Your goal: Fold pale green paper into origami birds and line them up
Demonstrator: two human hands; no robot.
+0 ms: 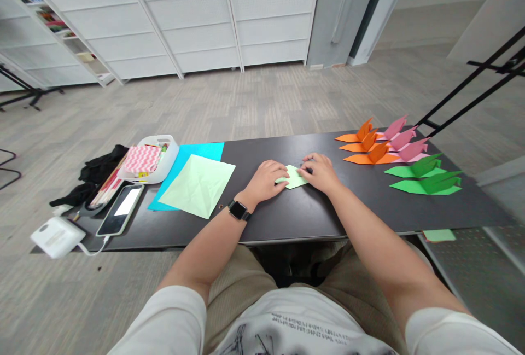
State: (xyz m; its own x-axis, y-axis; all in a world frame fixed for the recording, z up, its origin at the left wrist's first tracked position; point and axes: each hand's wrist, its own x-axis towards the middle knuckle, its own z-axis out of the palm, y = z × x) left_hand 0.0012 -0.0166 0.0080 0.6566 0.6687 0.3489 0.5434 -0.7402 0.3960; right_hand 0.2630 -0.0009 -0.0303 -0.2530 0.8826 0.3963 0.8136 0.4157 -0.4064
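Observation:
A small piece of light green folded paper lies on the dark table between my hands. My left hand, with a black watch on its wrist, has its fingers closed on the paper's left end. At the right end, the curled fingers of my right hand pinch the paper. My fingertips cover both ends, so the exact fold cannot be made out. To the left, a creased light green sheet rests partly over blue paper.
Orange paper cranes, pink paper cranes and green paper cranes stand at the right on the black table. A white basket, a phone and a white power bank with a cable sit at the left.

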